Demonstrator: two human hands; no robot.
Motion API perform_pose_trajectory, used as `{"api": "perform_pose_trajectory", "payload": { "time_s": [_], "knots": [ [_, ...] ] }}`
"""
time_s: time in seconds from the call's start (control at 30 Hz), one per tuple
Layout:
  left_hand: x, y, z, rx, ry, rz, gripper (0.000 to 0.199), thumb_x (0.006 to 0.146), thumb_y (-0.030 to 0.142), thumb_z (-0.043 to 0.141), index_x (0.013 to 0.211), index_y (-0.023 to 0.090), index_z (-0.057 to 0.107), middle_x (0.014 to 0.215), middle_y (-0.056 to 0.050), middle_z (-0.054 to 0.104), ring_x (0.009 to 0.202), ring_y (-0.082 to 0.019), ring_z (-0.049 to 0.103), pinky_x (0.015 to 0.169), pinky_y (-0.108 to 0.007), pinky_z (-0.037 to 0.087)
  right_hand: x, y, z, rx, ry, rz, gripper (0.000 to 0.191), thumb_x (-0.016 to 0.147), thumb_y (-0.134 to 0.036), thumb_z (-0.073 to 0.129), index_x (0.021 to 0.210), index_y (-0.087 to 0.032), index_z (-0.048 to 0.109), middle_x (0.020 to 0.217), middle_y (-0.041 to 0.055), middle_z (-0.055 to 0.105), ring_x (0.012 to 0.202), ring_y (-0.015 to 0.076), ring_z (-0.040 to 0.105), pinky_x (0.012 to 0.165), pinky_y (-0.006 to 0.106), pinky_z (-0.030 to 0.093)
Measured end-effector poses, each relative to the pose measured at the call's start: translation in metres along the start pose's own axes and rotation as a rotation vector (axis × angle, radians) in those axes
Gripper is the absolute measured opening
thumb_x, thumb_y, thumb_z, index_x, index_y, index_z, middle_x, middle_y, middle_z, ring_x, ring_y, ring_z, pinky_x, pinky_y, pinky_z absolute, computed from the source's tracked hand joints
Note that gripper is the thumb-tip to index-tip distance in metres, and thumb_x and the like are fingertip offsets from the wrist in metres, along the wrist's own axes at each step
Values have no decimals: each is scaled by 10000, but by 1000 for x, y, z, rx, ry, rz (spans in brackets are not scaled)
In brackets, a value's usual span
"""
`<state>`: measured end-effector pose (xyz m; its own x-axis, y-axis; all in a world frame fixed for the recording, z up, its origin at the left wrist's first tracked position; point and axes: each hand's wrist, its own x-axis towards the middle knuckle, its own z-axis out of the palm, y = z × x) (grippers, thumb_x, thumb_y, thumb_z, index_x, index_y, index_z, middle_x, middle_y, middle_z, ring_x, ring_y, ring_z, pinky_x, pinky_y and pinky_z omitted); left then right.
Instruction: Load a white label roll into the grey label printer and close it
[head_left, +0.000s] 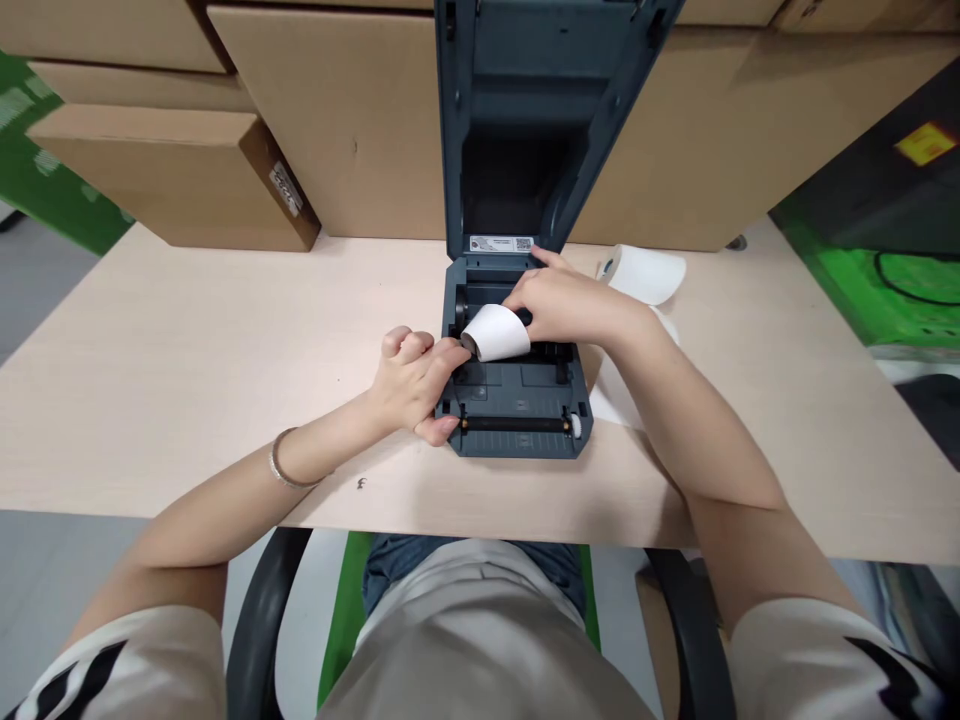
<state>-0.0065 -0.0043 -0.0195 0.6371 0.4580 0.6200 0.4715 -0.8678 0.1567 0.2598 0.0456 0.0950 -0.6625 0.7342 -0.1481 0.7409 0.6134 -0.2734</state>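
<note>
A dark grey label printer (510,440) sits on the table with its lid (547,90) raised upright. Inside its bay lies a small white paper roll (498,332), slightly tilted, its dark core end facing left. My left hand (420,385) grips the printer's left side; its index finger touches the roll's left end and its thumb rests at the front corner. Reaching in from the right, my right hand (559,300) is closed at the roll's right end, beside a black part. Its fingertips are partly hidden. A black platen roller (514,425) with a white gear runs along the printer's front.
Another white paper roll (646,274) lies right of the printer, with white paper (619,395) partly under my right forearm. Cardboard boxes (345,130) line the table's back edge, and a smaller carton (172,180) stands at left. Chair armrests (262,620) flank me.
</note>
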Motion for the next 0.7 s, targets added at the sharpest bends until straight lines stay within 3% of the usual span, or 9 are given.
{"api": "perform_pose_trajectory", "payload": {
  "time_s": [0.17,0.23,0.33,0.4,0.47,0.57,0.7],
  "knots": [
    [2,1,-1,74,8,14,848,885,889,187,1421,331,534,1218,-28,781,939,-317,545,959,-541,344,-11,8,-10,86,36,-5,191,888,-346,639,822,-267,800,963,12,815,1029,276,710,1339,615,154],
    [3,1,-1,86,56,46,824,907,858,195,1424,318,543,1199,-29,788,927,-310,554,949,-542,360,-15,13,-17,194,-3,-30,219,880,-348,607,894,-268,810,1028,12,821,1032,268,710,1289,565,282],
    [3,2,0,72,64,43,841,910,860,193,1423,305,561,1193,-42,792,925,-310,562,926,-555,369,-18,16,-25,387,-73,-86,253,834,-341,586,971,-247,776,1057,22,802,1041,251,693,1046,423,496],
    [2,1,1,50,32,26,858,898,872,200,1452,309,535,1218,-53,783,942,-321,559,931,-560,356,-19,15,-26,506,-80,-91,235,836,-400,610,957,-232,720,1015,28,775,987,227,681,868,344,520],
    [1,1,2,24,29,28,864,887,873,221,1482,309,493,1235,-61,766,959,-326,547,948,-550,335,-19,12,-27,599,-62,-87,268,830,-471,672,938,-226,663,997,29,761,929,206,675,789,307,513],
    [0,-1,3,58,21,6,898,850,913,216,1436,294,499,1172,-64,740,966,-316,524,972,-525,313,-24,7,-31,636,-45,-153,356,799,-494,758,1028,-231,685,1111,35,775,1024,222,698,881,314,545],
    [-1,-2,4,65,-9,-22,920,823,937,200,1397,295,523,1118,-59,705,996,-324,503,1011,-519,314,-45,-1,-44,485,-98,-230,458,825,-549,777,1177,-257,774,1179,24,787,1135,252,706,983,341,558]
  ]
}}
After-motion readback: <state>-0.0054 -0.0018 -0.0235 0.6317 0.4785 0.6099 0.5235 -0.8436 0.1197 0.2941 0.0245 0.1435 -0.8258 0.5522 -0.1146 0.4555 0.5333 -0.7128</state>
